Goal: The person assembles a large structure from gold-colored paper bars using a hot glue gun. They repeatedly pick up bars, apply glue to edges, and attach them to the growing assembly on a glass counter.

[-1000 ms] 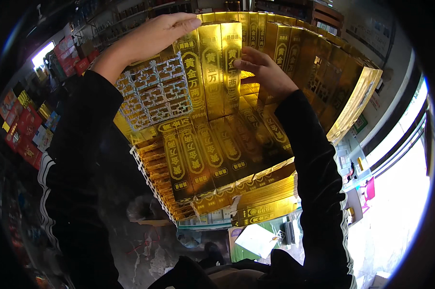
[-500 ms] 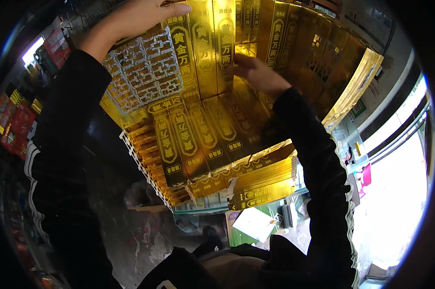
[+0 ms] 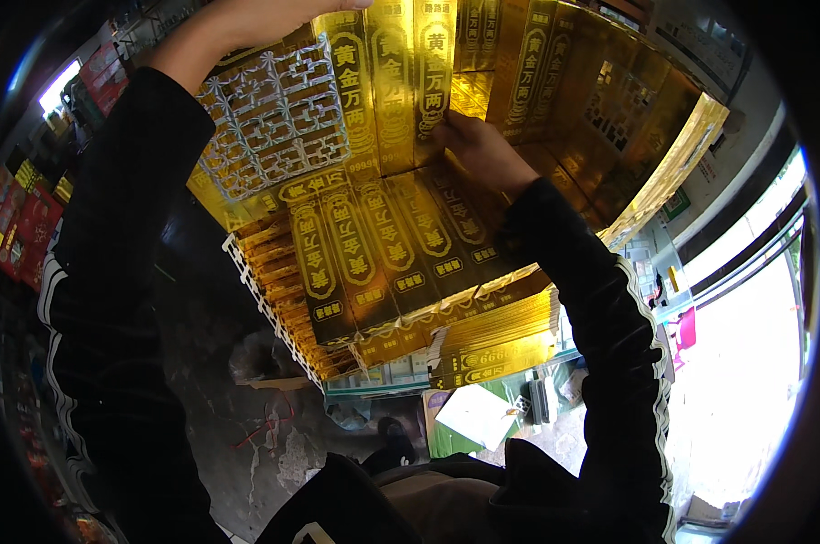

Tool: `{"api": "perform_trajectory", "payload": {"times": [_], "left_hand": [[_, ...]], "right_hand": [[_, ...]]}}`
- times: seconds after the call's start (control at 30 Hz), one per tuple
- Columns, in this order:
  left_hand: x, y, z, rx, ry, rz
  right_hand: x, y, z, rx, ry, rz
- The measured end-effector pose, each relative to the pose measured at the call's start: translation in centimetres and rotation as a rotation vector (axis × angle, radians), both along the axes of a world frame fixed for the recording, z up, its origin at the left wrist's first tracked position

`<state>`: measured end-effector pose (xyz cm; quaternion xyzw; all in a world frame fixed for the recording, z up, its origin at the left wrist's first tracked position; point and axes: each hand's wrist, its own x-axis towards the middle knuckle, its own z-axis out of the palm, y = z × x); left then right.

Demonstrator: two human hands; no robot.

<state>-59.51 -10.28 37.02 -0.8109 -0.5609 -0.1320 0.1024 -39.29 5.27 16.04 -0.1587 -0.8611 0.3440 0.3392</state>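
Fingers (image 3: 448, 133) of the bare right hand (image 3: 484, 152) are bent and right up against the lower right edge of some tall, shiny gold boxes (image 3: 394, 95) with dark lettering, upper middle of the frame. Their far side is hidden though, so I can't tell if they've really got a grip or how wide they're spread. The bare left hand (image 3: 265, 16) is at the upper left, partly cut off by the top edge, reaching over toward the top of those same boxes. Can't tell how open that one is or whether it's got hold of anything.

The tall boxes stand upright side by side, with a silver openwork lattice panel (image 3: 278, 118) just left of them. A row of flat-lying gold boxes (image 3: 387, 240) with dark oval outlines takes up the middle of the frame, and a layered gold stack (image 3: 496, 349) is just below. Over on the right there's a big gold wall (image 3: 650, 172) with a cut-out pattern. Edge of a glass tabletop (image 3: 374, 390) shows underneath, plus a white paper sheet (image 3: 476, 415) lower down. Both sleeves (image 3: 573, 254) are black with wavy white trim (image 3: 657, 354).
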Motion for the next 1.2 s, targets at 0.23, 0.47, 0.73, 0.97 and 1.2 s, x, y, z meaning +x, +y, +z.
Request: {"api": "perform_trajectory", "payload": {"times": [0.23,0.47,0.73,0.97,1.2], "left_hand": [[0.0,0.0,0.1,0.0,0.006,0.01],[0.8,1.8,0.5,0.027,0.031,0.01],[2.5,6.5,-0.1,0.009,0.089,-0.011],[1.7,6.3,-0.1,-0.039,0.061,-0.011],[1.9,6.0,0.0,-0.033,0.06,0.022]], "right_hand": [[0.2,-0.3,0.2,0.069,-0.068,-0.011],[0.3,-0.4,0.0,0.065,-0.073,0.012],[1.8,-1.5,1.7,0.081,-0.131,-0.035],[8.9,-0.7,6.8,-0.014,0.204,-0.136],[10.3,-0.9,6.8,0.043,0.146,-0.184]]}}
